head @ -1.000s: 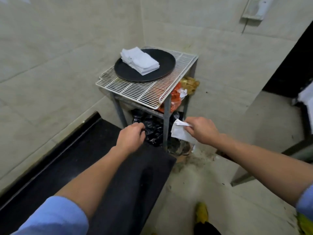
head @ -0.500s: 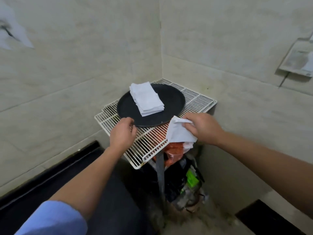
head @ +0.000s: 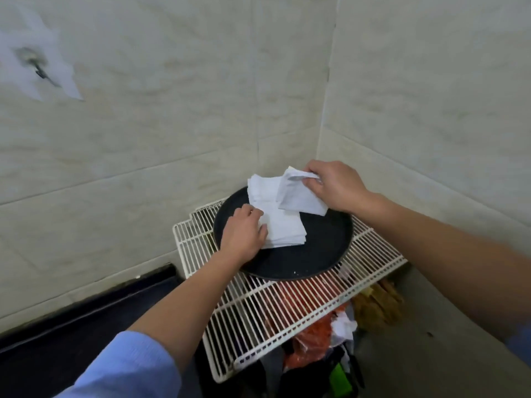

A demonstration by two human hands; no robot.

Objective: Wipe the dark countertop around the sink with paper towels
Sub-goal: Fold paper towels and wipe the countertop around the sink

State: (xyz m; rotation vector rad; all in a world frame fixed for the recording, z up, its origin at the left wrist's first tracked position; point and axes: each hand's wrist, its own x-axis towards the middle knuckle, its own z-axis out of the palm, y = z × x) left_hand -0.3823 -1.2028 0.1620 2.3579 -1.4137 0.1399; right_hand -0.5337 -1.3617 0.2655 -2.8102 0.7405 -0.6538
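One tray (head: 324, 242), one rack (head: 258, 320), one towel stack (head: 284, 229), one loose towel (head: 298, 196).

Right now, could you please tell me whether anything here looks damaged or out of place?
Yes. High up on the left wall, a ragged white patch surrounds a dark mark, which looks like damage. Under the wire rack, orange and black rubbish bags are crammed together, spilling past its edge.

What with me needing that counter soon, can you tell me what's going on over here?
A person is at the white wire rack in the corner. The left hand grips the edge of the paper towel stack on the black tray; the right hand pinches a loose paper towel just above it. No hand is on the dark countertop at lower left.
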